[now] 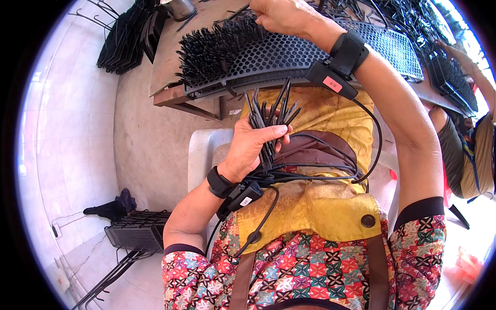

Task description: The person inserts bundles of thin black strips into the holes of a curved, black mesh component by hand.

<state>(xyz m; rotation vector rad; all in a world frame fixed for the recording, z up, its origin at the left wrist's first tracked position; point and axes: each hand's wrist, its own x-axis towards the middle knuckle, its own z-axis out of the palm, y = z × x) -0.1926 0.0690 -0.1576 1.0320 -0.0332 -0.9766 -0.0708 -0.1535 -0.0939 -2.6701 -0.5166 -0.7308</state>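
Observation:
My left hand point(248, 146) is wrapped round a bundle of thin black sticks point(268, 116) with pointed ends, held above my lap. The thumb lies across the front of the bundle. Up at the top edge my right hand point(284, 15) is closed, over a dark perforated rack point(289, 56) with rows of round holes. Whatever its fingertips pinch, if anything, is hidden. Many black sticks point(214, 51) stand upright and close together in the left part of the rack. Bare holes show toward its right side.
The rack rests on a table point(164, 77). Bent black racks point(126, 49) lean at the far left, beside a metal cup point(178, 9). More black sticks point(372, 13) lie behind. Another person's arm point(473, 64) reaches in at right. A black crate point(137, 232) stands at lower left.

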